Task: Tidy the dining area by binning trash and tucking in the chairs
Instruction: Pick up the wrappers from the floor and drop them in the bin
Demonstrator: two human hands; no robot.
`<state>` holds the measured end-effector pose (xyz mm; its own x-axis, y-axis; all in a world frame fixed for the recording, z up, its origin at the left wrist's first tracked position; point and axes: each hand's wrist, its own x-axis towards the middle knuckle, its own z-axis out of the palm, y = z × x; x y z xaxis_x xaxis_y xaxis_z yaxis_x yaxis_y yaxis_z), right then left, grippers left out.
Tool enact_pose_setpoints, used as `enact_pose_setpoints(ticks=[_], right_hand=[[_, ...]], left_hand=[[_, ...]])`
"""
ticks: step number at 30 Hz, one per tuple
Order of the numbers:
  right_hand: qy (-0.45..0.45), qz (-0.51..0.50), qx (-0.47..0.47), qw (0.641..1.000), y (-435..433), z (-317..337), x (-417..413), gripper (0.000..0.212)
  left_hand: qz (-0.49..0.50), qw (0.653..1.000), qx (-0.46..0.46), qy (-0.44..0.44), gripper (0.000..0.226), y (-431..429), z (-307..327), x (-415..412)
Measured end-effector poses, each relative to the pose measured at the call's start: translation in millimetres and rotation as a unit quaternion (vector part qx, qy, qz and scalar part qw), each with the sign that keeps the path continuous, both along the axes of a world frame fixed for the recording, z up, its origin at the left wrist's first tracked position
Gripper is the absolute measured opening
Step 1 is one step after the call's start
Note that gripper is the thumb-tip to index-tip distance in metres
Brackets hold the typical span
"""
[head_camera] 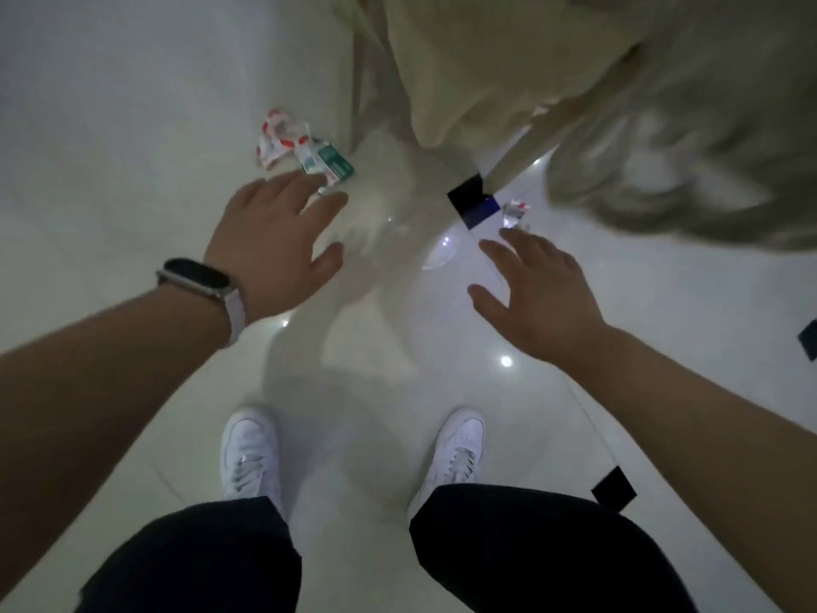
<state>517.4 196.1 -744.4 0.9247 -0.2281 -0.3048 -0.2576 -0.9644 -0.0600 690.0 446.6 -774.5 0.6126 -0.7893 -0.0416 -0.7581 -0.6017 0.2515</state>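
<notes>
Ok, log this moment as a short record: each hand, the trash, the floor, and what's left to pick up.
left hand: open, fingers spread, wearing a dark wristband; fingertips at the edge of the green-and-white carton, contact unclear
right hand: open, fingertips just short of the small crumpled silver-and-red wrapper
other trash: crumpled red-and-white paper wrapper, beside the carton
floor: glossy pale tiled floor; black tape square next to the small wrapper
left to do: all three pieces lie on the floor, none held
</notes>
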Motion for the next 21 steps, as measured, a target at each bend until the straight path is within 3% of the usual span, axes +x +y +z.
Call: enact_pose_setpoints(ticks=[11,21], right_hand=[[0.066,-0.008,-0.088,0.994,-88,-249,17,0.063],[0.089,-0.031,-0.123,0.988,-157,-357,35,0.067]], left_hand=[[-0.085,0.994,0.045,-0.054,0.054,-58,-235,61],[-0.005,0.996,0.088,-0.032,0.066,-74,-341,114]])
